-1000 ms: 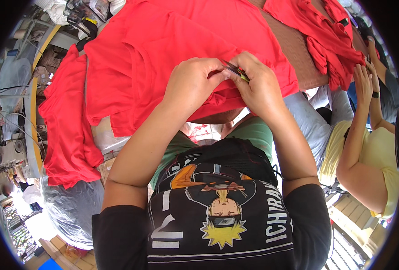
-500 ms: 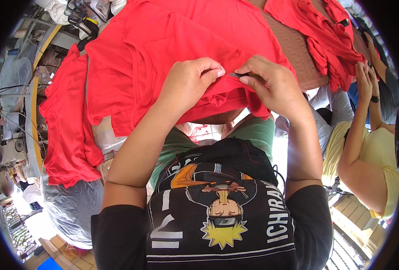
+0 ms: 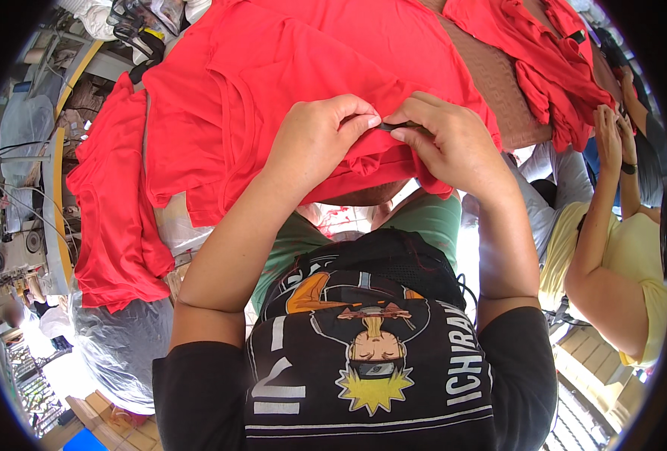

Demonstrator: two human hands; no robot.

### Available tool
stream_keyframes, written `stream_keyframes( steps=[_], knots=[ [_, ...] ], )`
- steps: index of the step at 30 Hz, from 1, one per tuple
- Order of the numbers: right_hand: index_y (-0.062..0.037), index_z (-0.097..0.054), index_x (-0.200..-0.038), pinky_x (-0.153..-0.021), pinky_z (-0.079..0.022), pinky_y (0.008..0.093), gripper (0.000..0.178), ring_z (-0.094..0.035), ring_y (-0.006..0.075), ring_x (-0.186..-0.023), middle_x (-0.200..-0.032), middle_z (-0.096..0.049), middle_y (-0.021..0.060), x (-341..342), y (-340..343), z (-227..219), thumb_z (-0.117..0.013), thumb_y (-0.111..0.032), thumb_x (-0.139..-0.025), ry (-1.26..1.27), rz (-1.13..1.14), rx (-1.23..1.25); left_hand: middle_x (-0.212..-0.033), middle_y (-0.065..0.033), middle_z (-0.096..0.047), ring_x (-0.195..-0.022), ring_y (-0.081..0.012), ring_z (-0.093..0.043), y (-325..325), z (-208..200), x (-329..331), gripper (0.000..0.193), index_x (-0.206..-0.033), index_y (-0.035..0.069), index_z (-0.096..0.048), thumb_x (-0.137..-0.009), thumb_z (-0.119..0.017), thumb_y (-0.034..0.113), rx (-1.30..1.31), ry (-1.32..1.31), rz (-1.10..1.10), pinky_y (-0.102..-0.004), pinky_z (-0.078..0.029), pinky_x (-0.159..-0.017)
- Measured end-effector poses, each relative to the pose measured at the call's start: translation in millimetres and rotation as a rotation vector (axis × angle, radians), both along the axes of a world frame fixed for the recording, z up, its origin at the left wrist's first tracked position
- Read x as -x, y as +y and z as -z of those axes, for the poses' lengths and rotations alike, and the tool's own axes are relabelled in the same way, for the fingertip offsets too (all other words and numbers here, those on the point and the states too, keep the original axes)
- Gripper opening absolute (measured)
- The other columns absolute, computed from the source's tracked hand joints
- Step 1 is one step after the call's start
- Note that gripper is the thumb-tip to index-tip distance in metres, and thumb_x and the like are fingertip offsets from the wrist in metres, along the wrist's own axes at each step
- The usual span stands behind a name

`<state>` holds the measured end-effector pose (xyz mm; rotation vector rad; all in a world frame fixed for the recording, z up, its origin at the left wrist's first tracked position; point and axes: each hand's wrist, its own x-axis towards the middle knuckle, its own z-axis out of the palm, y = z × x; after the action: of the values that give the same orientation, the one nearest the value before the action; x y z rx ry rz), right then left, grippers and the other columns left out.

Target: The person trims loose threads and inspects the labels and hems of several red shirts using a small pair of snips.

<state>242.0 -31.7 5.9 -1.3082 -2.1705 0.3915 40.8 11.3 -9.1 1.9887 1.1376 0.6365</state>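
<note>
Red garments [image 3: 303, 60] lie spread and folded over the table in front of me. My left hand [image 3: 322, 135] pinches a bit of the red cloth between thumb and forefinger. Close beside it, my right hand [image 3: 442, 139] is closed on a small dark pointed tool that looks like thread snips [image 3: 386, 127]. Its tip meets the left fingertips, and most of the tool is hidden in the palm. Below both hands, the cloth bunches and hangs over the table's near edge.
Another red garment [image 3: 115, 203] hangs at the left, above a plastic-wrapped bundle [image 3: 115, 349]. Sewing machinery [image 3: 18, 252] stands at the far left. More red garments [image 3: 533, 60] lie on the brown tabletop [image 3: 495, 83] at the right, where a co-worker in yellow [image 3: 612, 263] sits.
My right hand has moved slightly left, bringing the snips' tip up to my left fingertips. My left hand has barely shifted and still pinches the cloth.
</note>
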Motion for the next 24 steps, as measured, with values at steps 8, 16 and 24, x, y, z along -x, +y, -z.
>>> stream_keyframes(
  steps=[8,16,24],
  knots=[
    [-0.0067,-0.062,-0.096,-0.069,-0.049,0.0414,0.015,-0.064,0.0330,-0.083,-0.089,-0.064,0.0130,-9.6,-9.4,-15.6,-0.065,-0.015,-0.083,0.029,0.096,0.013,-0.095,-0.0087,-0.068,-0.086,-0.0168,-0.061,-1.1,-67.4,53.3,0.026,-0.085,0.003,-0.070,-0.093,-0.060,0.026,-0.244,-0.303,0.591,-0.0310,-0.046,-0.080],
    [-0.0031,-0.065,-0.105,-0.064,-0.047,0.0364,0.032,-0.060,0.0257,-0.066,-0.071,-0.060,0.0148,7.9,-10.8,-18.7,-0.073,-0.021,-0.081,0.001,0.261,0.341,-0.094,-0.0102,-0.067,-0.089,-0.0213,-0.062,-40.1,-52.3,141.6,0.043,-0.093,-0.001,-0.067,-0.088,-0.066,0.041,-0.074,-0.055,-0.226,-0.0327,-0.047,-0.082],
    [-0.0011,-0.062,-0.101,-0.066,-0.049,0.0285,0.020,-0.066,0.0141,-0.074,-0.078,-0.067,0.0100,-0.5,-11.1,3.9,-0.068,-0.013,-0.086,0.380,0.372,0.085,-0.091,-0.0007,-0.065,-0.085,-0.0097,-0.058,-50.5,-6.0,155.7,0.032,-0.096,0.000,-0.065,-0.085,-0.073,0.029,-0.159,-0.045,-0.356,-0.0251,-0.046,-0.078]
  ],
)
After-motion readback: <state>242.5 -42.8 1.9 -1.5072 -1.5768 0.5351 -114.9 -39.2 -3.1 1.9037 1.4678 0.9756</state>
